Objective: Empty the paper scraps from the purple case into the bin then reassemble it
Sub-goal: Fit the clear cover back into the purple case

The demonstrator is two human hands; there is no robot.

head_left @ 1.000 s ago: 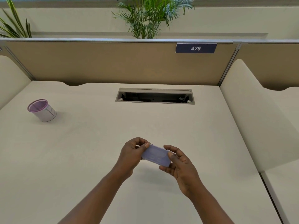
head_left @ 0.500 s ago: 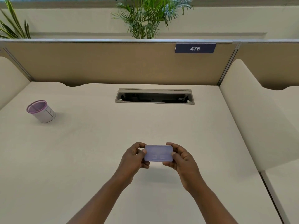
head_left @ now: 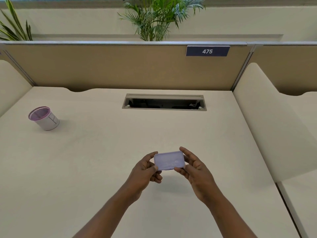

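Observation:
The purple case is a small flat rounded rectangle, held above the middle of the beige desk. My left hand pinches its left end and my right hand pinches its right end. Its broad face is turned toward me and it looks closed; no paper scraps show. The bin is a small white cup with a purple mesh rim, standing far to the left on the desk, well away from both hands.
A rectangular cable slot opens in the desk behind the hands. A tan partition with a "475" label closes off the back. Curved beige dividers stand at the left and right. Plants rise behind the partition.
The case has been turned from a tilt to level, its flat face toward me, and lifted slightly. Both hands kept hold of its ends throughout.

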